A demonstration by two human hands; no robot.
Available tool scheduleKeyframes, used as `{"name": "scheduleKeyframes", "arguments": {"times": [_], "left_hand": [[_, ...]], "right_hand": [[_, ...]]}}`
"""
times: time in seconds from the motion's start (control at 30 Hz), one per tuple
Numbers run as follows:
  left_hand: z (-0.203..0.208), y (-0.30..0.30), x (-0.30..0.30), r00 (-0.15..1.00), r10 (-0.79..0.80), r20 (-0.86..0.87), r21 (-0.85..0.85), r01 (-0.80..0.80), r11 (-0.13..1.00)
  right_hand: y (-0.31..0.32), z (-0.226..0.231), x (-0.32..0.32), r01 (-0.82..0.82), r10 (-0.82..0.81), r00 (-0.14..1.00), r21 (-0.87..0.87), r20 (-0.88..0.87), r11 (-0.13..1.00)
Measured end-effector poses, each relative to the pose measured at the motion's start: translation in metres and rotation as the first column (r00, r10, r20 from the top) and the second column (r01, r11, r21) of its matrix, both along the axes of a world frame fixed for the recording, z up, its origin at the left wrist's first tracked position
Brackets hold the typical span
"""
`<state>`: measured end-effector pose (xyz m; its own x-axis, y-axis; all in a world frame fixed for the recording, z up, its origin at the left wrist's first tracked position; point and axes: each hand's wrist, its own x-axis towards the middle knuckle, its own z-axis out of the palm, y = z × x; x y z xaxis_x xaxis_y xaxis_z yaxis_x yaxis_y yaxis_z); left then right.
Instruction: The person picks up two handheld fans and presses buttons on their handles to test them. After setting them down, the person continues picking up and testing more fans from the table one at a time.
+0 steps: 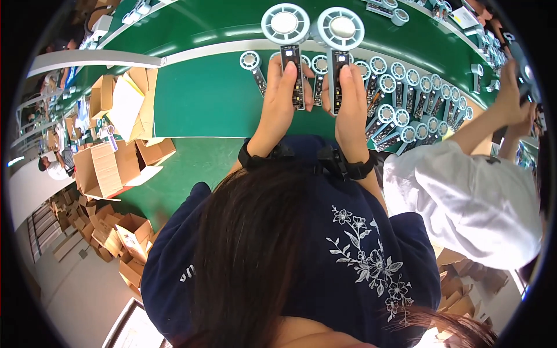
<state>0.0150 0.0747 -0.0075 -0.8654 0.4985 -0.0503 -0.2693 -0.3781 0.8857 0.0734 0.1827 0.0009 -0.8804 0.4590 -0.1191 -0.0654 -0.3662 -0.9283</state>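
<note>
My left hand (281, 98) is closed round the dark handle of a light-blue handheld fan (285, 23), its thumb on the exposed circuit board. Beside it, my right hand (352, 101) grips a second handheld fan (340, 29) in the same way, thumb also on the board. Both fans stand upright side by side, round heads pointing away from me. One more fan (250, 60) lies on the table just left of my left hand. Several similar fans (412, 78) with bare boards lie in rows to the right; my hands partly hide some behind them.
The green worktable (197, 98) has a green conveyor belt (217, 26) running along its far side. Cardboard boxes (101, 168) stand on the left, and more are heaped on the floor. Close on my right, a co-worker in a white shirt (464, 197) reaches over the table.
</note>
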Motion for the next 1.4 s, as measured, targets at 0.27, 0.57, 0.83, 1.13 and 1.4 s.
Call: {"name": "scheduleKeyframes", "arguments": {"times": [0.27, 0.57, 0.83, 1.13, 1.4], "left_hand": [[0.015, -0.001, -0.011, 0.999, -0.035, 0.041, 0.127, 0.03, 0.991], [0.047, -0.002, -0.033, 0.932, 0.06, -0.358, 0.024, -0.055, 0.998], [0.049, 0.0, -0.043, 0.922, 0.099, -0.374, -0.031, -0.119, 0.992], [0.027, -0.009, -0.049, 0.954, 0.12, -0.274, -0.019, -0.13, 0.991], [-0.026, -0.058, -0.06, 0.969, 0.181, -0.167, -0.215, -0.215, 0.953]], "right_hand": [[0.01, -0.003, 0.001, 0.146, -0.127, 0.985, 0.175, -0.115, 0.974], [0.038, 0.03, -0.009, 0.169, -0.116, 0.97, 0.246, -0.215, 0.954], [0.041, 0.04, -0.017, 0.198, -0.13, 0.961, 0.279, -0.246, 0.94], [0.045, 0.024, -0.013, 0.197, -0.146, 0.965, 0.237, -0.219, 0.951], [0.054, -0.025, 0.012, 0.186, -0.186, 0.982, 0.374, -0.035, 0.909]]}}
